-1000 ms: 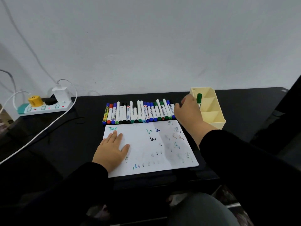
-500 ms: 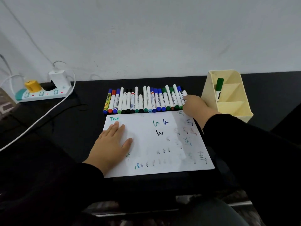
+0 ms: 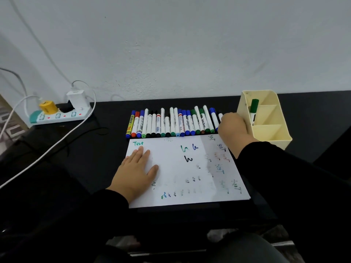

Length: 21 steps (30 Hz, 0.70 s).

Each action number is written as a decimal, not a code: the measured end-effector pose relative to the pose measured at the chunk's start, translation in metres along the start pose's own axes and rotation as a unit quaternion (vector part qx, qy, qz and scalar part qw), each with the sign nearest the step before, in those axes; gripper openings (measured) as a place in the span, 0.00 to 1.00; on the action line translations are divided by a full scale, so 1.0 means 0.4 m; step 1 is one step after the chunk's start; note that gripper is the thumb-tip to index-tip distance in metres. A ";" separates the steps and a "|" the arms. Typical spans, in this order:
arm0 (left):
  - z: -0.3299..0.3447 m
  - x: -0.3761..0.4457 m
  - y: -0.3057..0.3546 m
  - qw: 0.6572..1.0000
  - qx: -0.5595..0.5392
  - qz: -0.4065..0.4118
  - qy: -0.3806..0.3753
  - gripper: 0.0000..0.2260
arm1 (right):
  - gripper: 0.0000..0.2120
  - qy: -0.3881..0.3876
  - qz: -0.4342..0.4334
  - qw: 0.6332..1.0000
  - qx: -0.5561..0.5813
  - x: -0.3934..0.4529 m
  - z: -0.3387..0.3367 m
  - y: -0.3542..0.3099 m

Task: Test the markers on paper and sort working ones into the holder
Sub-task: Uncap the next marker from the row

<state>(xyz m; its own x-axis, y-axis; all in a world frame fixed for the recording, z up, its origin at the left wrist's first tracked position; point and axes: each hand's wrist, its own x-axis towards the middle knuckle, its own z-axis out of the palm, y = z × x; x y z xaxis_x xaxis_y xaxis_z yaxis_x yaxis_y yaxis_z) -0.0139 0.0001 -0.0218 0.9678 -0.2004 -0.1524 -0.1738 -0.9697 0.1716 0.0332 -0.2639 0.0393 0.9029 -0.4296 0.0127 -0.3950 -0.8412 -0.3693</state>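
- Head view: right hand [image 3: 232, 128] reaching over the marker row's [image 3: 171, 122] last marker [image 3: 220, 116] — whether it's pinching, can't tell.
- Left hand [image 3: 137, 170], fingers spread, pins the paper [image 3: 190, 171].
- Next, probably: uncap, scribble, then into the holder [image 3: 273, 133] just beyond that grip.

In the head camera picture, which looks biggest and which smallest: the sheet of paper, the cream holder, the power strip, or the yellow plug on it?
Largest to smallest as they appear:
1. sheet of paper
2. cream holder
3. power strip
4. yellow plug
The paper lies nearer the camera, which enlarges it somewhat, but the gaps look wide enough for the order to hold.
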 end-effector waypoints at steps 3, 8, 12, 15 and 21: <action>-0.002 -0.003 0.005 1.000 0.015 0.001 -0.009 0.28 | 0.09 0.028 -0.026 0.999 -0.029 -0.022 -0.031 -0.008; -0.026 -0.001 0.016 0.992 0.118 0.014 -0.039 0.29 | 0.09 0.112 -0.059 0.989 0.076 -0.071 -0.066 -0.011; -0.093 -0.004 0.047 0.996 0.082 0.018 -0.041 0.29 | 0.13 0.118 -0.059 0.966 0.221 -0.126 -0.100 -0.033; -0.149 -0.032 0.081 0.996 -0.089 0.019 0.020 0.28 | 0.09 0.047 -0.002 0.938 0.344 -0.160 -0.123 -0.055; -0.216 -0.097 0.097 0.957 -0.274 0.052 0.079 0.26 | 0.11 -0.070 0.060 0.868 0.488 -0.201 -0.129 -0.113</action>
<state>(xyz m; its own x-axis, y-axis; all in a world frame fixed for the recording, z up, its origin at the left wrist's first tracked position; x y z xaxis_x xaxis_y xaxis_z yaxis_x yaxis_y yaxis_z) -0.0424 -0.0179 0.0751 0.9736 -0.2257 0.0342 -0.1900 -0.7184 0.6691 -0.0304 -0.2084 0.1028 0.9039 -0.3938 -0.1673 -0.2169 -0.0848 -0.9725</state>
